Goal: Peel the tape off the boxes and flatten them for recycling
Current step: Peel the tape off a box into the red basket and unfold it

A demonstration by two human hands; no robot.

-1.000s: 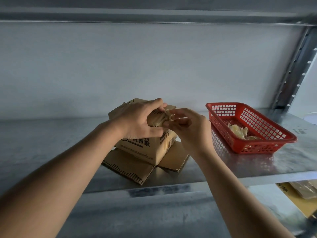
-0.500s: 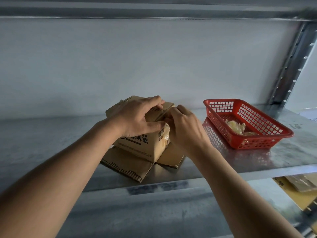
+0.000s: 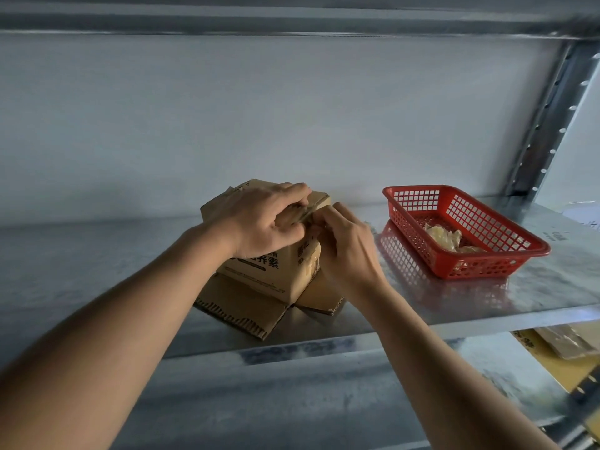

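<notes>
L hand [image 3: 259,219] grip clamps the box [image 3: 276,267] top on shelf [image 3: 487,300]; R hand [image 3: 347,245] grip pinches tape [image 3: 310,214] at box edge. Red basket [image 3: 506,264] near, w/ tape scraps [image 3: 444,237].

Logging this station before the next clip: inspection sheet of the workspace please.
Surface: metal shelf, shiny, reflective.
Job's things: cardboard box upright, bottom flaps splayed on the shelf; tape on its right face.
Clutter: red basket right of the box, crumpled tape inside.
Grippers: left hand pressing on the box top; right hand pinching at the top right edge.
Cables: nothing seen.
Surroundings: grey back wall, perforated upright, cardboard below.
</notes>
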